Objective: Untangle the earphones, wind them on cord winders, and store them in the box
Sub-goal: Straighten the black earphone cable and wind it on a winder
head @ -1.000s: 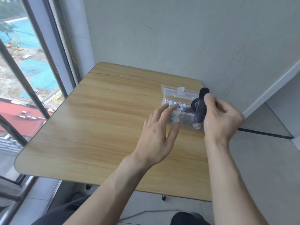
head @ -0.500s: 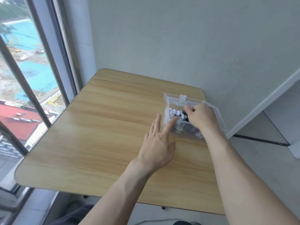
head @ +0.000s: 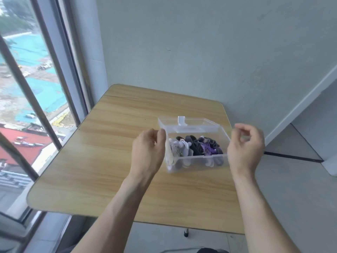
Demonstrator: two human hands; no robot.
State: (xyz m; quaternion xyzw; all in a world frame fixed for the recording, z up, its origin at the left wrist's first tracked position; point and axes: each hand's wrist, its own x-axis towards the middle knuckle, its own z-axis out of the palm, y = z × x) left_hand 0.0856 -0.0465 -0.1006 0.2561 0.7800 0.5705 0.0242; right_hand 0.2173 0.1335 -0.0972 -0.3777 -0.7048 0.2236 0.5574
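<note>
A clear plastic box point(head: 197, 157) stands on the wooden table point(head: 109, 152) with its lid point(head: 191, 127) folded back behind it. Inside lie wound earphones: a white set point(head: 179, 146) at the left, a black set point(head: 194, 146) in the middle, a purple set point(head: 209, 148) at the right. My left hand point(head: 147, 152) is beside the box's left wall, fingers loosely curled, thumb close to the lid's corner. My right hand point(head: 245, 148) hovers at the box's right end, fingers loosely curled and holding nothing.
A tall window point(head: 36, 106) runs along the table's left side and a grey wall point(head: 200, 52) stands behind it. The box sits near the table's right edge. A black cable point(head: 291, 157) lies on the floor to the right.
My right hand put the dark winder into the box, came out and moved to the box's right end. My left hand shifted from the front to the box's left side.
</note>
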